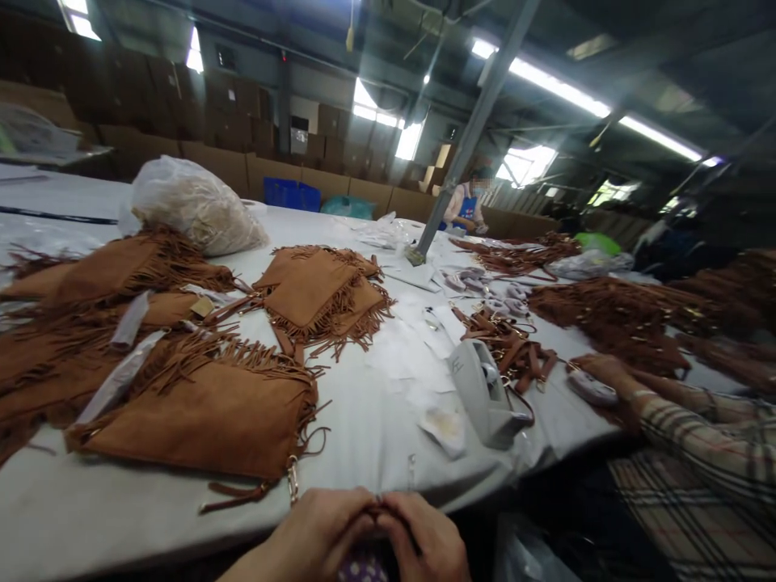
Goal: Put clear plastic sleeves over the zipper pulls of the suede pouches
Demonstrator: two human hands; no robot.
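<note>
My left hand (pixel 331 525) and my right hand (pixel 424 537) meet at the bottom centre, just off the table's front edge. Their fingers pinch a small piece of brown strap (pixel 377 509) between them; most of it is hidden. Just behind my left hand, a gold clasp (pixel 293 481) hangs from a brown fringed bag (pixel 206 412) lying flat on the white table (pixel 357 436). More fringed bags (pixel 312 291) are stacked farther back, and others (pixel 115 271) lie at the left.
A grey tape dispenser (pixel 485 392) stands right of centre beside a heap of brown straps (pixel 515 347). A co-worker's plaid sleeve (pixel 697 428) reaches in from the right. A metal post (pixel 473 129) rises behind; a plastic-wrapped bundle (pixel 194 206) sits at back left.
</note>
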